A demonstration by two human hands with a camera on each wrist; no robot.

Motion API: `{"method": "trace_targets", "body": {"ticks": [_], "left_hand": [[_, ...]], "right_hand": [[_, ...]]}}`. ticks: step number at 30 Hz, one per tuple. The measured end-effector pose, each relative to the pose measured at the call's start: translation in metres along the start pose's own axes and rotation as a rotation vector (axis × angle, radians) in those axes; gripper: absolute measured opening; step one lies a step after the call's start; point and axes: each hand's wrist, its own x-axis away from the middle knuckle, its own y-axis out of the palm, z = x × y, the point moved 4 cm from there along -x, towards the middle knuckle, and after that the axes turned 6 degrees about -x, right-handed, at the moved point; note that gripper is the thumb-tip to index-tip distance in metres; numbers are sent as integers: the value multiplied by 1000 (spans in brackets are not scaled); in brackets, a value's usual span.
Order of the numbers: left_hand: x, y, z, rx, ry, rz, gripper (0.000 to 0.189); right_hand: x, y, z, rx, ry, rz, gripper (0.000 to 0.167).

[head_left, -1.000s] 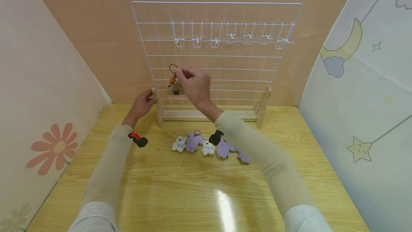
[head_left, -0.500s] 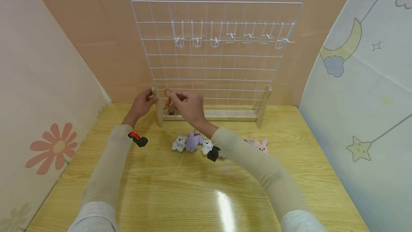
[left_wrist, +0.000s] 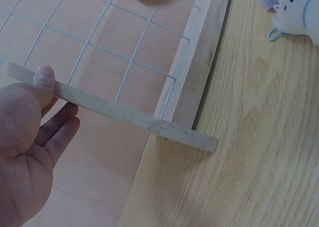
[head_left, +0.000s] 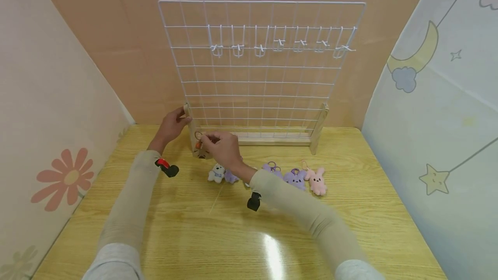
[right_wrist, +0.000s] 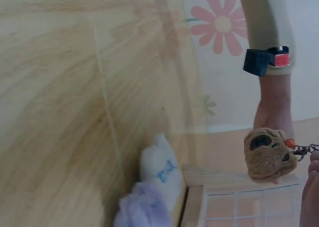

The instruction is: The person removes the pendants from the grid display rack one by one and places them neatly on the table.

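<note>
A brown plush keychain with an orange bead and a metal ring hangs from my right hand, whose thumb and fingers pinch it near the ring. In the right wrist view, the furry brown plush shows dark patches, with its chain running to my fingertips at the right edge. My left hand grips the left wooden post of a white wire grid rack, thumb on the near side and fingers behind. The right hand is low, in front of the rack's left end and apart from the table.
White hooks line the upper grid. In front of the rack lies a row of plush keychains: a white one, purple ones including a rabbit, and a pink rabbit. My right forearm covers part of the row. Patterned walls flank the table.
My right hand has come down and slightly left with the brown plush keychain, from mid-grid to near the rack's base. The left hand stays on the post. The pink rabbit has become visible.
</note>
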Motion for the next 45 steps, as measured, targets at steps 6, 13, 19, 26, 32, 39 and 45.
{"method": "trace_targets", "body": {"ticks": [6, 13, 19, 26, 32, 39, 45], "left_hand": [[0, 0, 2, 14, 17, -3, 63], [-1, -1, 3, 12, 11, 4, 62], [-1, -2, 6, 18, 29, 14, 59], [0, -3, 4, 16, 25, 4, 60], [0, -2, 3, 25, 21, -2, 61], [0, -1, 3, 21, 19, -8, 62], [0, 0, 3, 22, 35, -7, 61]], "right_hand": [[11, 11, 14, 1, 23, -22, 22], [26, 23, 25, -4, 54, -43, 19], [41, 31, 35, 21, 91, -100, 21], [53, 40, 40, 41, 46, -128, 21], [54, 42, 49, 41, 90, -138, 20], [41, 39, 58, 95, 114, -185, 21], [31, 40, 67, 212, 112, -210, 19]]}}
